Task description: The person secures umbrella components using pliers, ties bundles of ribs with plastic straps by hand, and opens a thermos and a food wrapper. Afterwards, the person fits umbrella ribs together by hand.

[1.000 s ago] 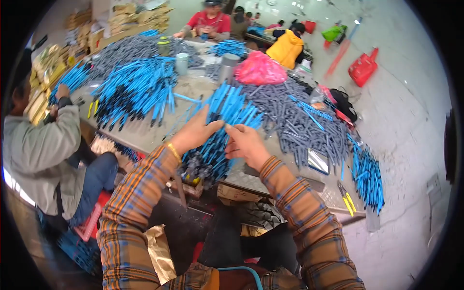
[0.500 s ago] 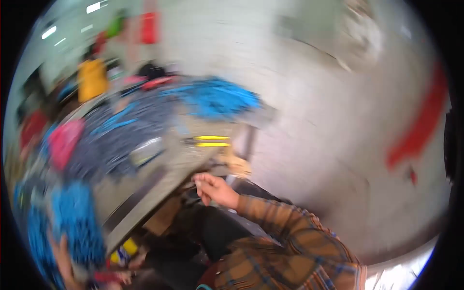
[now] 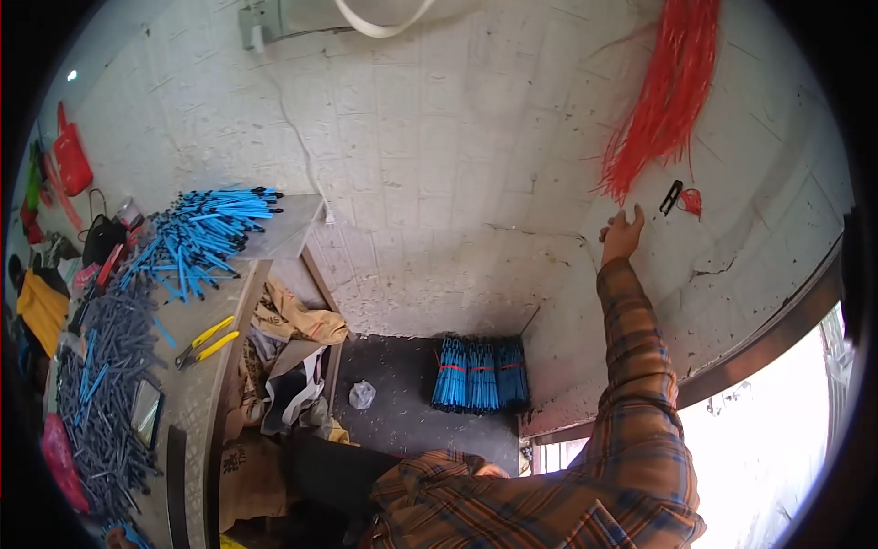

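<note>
My right hand (image 3: 621, 240) is raised at the end of my outstretched arm, in front of the pale wall. Its fingers are apart and partly bent, and I see nothing in them. Just above the fingertips hangs a bunch of thin red strands (image 3: 666, 101), with its loose lower ends close to the hand; whether they touch is hard to tell. To the right of the hand, a small black clip-like piece (image 3: 671, 197) and a little red loop (image 3: 691, 201) are on the wall. My left hand is not visible.
The worktable (image 3: 197, 393) at left bears a heap of blue sticks (image 3: 206, 233), a pile of dark grey pieces (image 3: 110, 384) and yellow-handled pliers (image 3: 208, 342). Banded blue bundles (image 3: 468, 373) stand on the floor by the wall. Crumpled brown sacking (image 3: 297, 316) is under the table.
The view has swung to the right. My right hand has gone from a pinched pose near the table edge up to the hanging red strands, and its fingers have spread.
</note>
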Tool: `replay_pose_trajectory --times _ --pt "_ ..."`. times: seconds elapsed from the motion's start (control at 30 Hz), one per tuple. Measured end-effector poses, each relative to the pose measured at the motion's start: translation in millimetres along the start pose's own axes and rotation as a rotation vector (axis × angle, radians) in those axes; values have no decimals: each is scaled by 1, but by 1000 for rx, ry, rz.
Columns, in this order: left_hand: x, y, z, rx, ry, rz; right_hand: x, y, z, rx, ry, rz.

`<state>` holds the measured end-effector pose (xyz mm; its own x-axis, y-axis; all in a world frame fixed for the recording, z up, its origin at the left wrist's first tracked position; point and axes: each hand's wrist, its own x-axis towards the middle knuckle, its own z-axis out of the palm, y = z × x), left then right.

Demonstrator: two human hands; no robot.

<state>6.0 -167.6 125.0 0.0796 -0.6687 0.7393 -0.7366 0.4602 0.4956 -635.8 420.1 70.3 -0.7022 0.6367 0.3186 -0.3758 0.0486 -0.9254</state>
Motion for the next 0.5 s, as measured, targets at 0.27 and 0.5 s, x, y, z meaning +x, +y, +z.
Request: replay_pose_trajectory --times 0.27,0.5 --pt "-13 60 15 -29 -256 240 84 -3 1 -188 19 70" --pt "-10 114 -5 -132 -820 548 42 10 -16 42 -71 244"
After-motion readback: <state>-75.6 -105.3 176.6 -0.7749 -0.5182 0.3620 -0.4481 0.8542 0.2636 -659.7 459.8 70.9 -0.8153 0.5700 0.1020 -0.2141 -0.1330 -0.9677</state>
